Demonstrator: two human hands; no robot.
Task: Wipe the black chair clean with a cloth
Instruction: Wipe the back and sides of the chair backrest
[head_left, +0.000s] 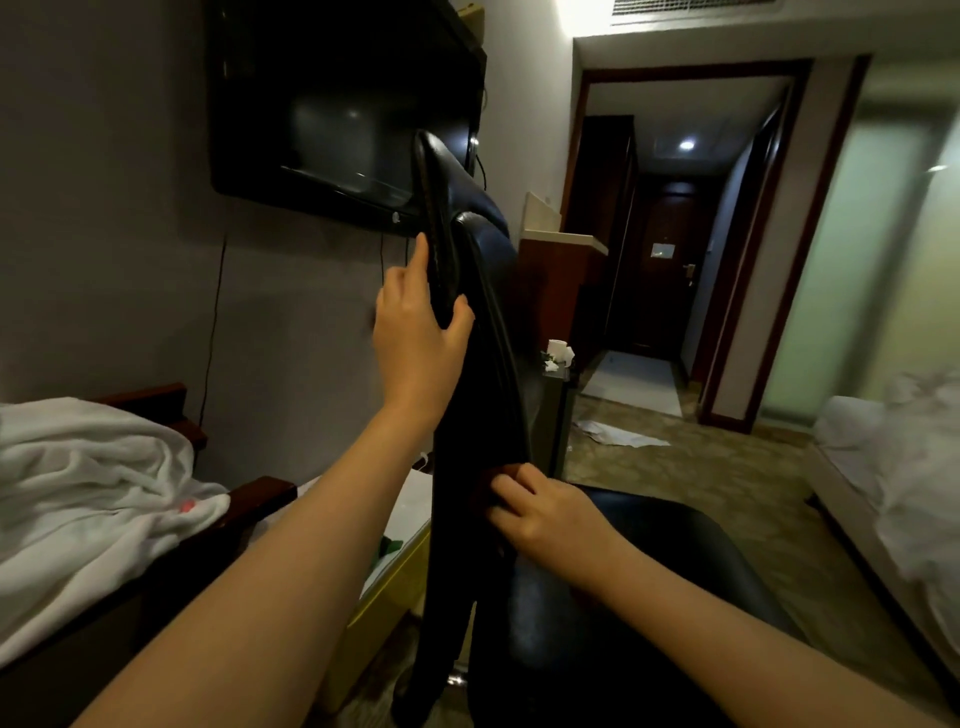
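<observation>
The black chair (649, 571) stands in front of me, seen from its side, with its tall padded backrest (483, 395) rising up the middle of the view. My left hand (415, 332) is shut on the back edge of the backrest, high up, thumb on the front side. My right hand (545, 512) presses a dark reddish cloth (483, 486) against the lower backrest, just above the seat. Most of the cloth is hidden under my fingers.
A black TV (337, 104) hangs on the wall behind the chair. White linen (88, 493) lies heaped on wooden furniture at the left. A small table with a toilet roll (558, 351) stands beyond the chair. A bed (893, 467) is at right, paper (618, 434) on the floor.
</observation>
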